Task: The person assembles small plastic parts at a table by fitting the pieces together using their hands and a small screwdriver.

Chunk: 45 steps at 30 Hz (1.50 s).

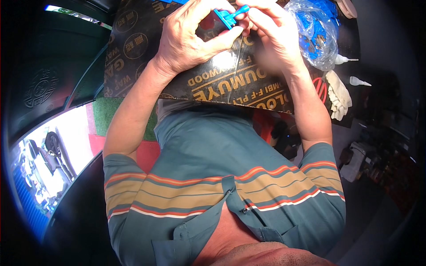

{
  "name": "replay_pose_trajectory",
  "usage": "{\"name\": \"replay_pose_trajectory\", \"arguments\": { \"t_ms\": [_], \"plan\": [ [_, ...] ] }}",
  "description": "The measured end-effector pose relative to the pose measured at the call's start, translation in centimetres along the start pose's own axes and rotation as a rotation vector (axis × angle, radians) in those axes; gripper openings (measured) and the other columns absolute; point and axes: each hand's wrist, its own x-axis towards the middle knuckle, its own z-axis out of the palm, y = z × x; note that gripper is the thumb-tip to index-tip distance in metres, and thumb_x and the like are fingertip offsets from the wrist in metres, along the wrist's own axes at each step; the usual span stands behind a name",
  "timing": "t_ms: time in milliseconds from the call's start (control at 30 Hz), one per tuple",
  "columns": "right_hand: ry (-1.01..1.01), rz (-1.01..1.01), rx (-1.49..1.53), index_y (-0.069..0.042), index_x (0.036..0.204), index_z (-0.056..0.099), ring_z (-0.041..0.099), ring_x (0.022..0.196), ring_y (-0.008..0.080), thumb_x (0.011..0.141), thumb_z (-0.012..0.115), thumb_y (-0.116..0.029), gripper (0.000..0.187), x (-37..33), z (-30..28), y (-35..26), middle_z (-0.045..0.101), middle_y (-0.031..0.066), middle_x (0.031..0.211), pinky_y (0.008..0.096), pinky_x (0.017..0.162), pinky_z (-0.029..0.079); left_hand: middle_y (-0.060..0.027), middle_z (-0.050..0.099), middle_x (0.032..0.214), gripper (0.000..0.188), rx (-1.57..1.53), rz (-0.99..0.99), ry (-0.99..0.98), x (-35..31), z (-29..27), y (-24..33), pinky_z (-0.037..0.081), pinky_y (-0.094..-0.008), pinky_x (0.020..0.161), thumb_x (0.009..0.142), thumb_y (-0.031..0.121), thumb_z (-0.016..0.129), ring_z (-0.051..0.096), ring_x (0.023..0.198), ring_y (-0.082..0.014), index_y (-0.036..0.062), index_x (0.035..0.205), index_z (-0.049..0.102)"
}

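Note:
Above the dark printed plywood board, I hold a small bright-blue plastic part [225,18] with both hands. It has a flat plate at one side and a stem ending in a rounded knob. My left hand [184,42] curves around the plate end, gripping it between thumb and fingers. The fingers of my right hand [277,33] are pinched together by the knob end of the same part. Some of the right fingertips lie behind the part, so their exact contact is hidden.
The plywood board [213,88] spans the space before me. At its right lie a clear plastic bag [330,40] of blue parts, white nozzle tips [359,81], a pale work glove [338,95] and red cord [318,86]. Another blue piece [171,1] shows at the top edge.

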Motion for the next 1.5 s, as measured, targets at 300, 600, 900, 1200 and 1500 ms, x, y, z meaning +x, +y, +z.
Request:
{"name": "replay_pose_trajectory", "arguments": {
  "t_ms": [300, 600, 900, 1200, 1500],
  "plan": [
    [0.031, 0.035, -0.037, 0.002, 0.122, 0.070, 0.066, 0.084, 0.0141, 0.101, 0.068, -0.016, 0.027, 0.0, 0.1, -0.2, 0.071, 0.0075, 0.096, 0.0274, 0.077, 0.054, -0.0086, 0.073, 0.090, 0.029, -0.001, 0.098, 0.049, 0.2, 0.2, -0.3, 0.057, -0.0311, 0.068, 0.077, 0.007, 0.087, 0.071, 0.077, -0.0190, 0.0035, 0.102, 0.072],
    [0.077, 0.053, -0.001, 0.002, 0.124, 0.069, 0.065, 0.086, 0.0140, 0.101, 0.069, -0.015, 0.029, -0.1, 0.7, -0.7, 0.071, 0.0077, 0.098, 0.0281, 0.079, 0.054, -0.0081, 0.074, 0.091, 0.030, 0.025, 0.074, 0.020, 0.3, 0.1, -0.1, 0.056, -0.0321, 0.072, 0.077, 0.006, 0.087, 0.072, 0.080, -0.0202, 0.0049, 0.103, 0.073],
    [0.031, 0.003, 0.007, 0.002, 0.122, 0.069, 0.066, 0.086, 0.0139, 0.101, 0.069, -0.016, 0.027, 0.1, 0.0, 0.2, 0.071, 0.0079, 0.097, 0.0279, 0.079, 0.054, -0.0048, 0.075, 0.095, 0.025, -0.062, -0.098, -0.034, 0.1, -0.1, 0.7, 0.055, -0.0283, 0.071, 0.081, 0.009, 0.087, 0.069, 0.081, -0.0138, 0.0057, 0.101, 0.073],
    [0.001, -0.016, 0.060, 0.002, 0.120, 0.069, 0.066, 0.083, 0.0138, 0.102, 0.068, -0.017, 0.026, 0.2, -0.4, 0.6, 0.071, 0.0073, 0.095, 0.0277, 0.077, 0.055, -0.0038, 0.076, 0.099, 0.024, -0.238, -0.225, -0.059, -0.2, 0.0, -0.1, 0.052, -0.0247, 0.069, 0.085, 0.008, 0.084, 0.067, 0.082, -0.0075, 0.0053, 0.105, 0.072],
    [0.013, -0.177, 0.041, -0.004, 0.114, 0.076, 0.067, 0.082, 0.0067, 0.097, 0.079, -0.018, 0.022, 0.3, -0.1, 0.8, 0.075, 0.0022, 0.093, 0.0219, 0.074, 0.055, -0.0032, 0.069, 0.100, 0.037, 0.094, -0.049, 0.013, -0.5, 1.4, -0.8, 0.051, -0.0252, 0.065, 0.081, 0.007, 0.087, 0.061, 0.072, -0.0106, 0.0067, 0.115, 0.072]
  ]
}}
